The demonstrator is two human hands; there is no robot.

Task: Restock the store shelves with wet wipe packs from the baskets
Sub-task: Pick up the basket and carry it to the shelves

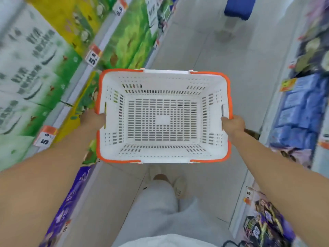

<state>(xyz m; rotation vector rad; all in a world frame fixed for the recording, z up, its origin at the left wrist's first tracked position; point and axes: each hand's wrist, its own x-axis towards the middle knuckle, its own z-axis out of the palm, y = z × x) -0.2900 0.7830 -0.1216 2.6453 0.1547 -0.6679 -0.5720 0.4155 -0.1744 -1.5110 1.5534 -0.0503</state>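
Note:
A white slotted basket (114, 150) with orange handles is held level in front of me above the aisle floor. Nothing lies inside it. My left hand (93, 120) grips its left rim at the side slot. My right hand (232, 124) grips the right rim the same way. Green, yellow and white packs (35, 72) fill the shelves on my left, blurred by motion. Blue and purple packs (299, 113) fill the shelves on my right.
A pale tiled aisle floor (204, 50) runs ahead between the two shelf rows. A blue object (238, 8) stands at the far end of the aisle. Orange price tags (45, 137) hang on the shelf edges. My legs and shoes are below the basket.

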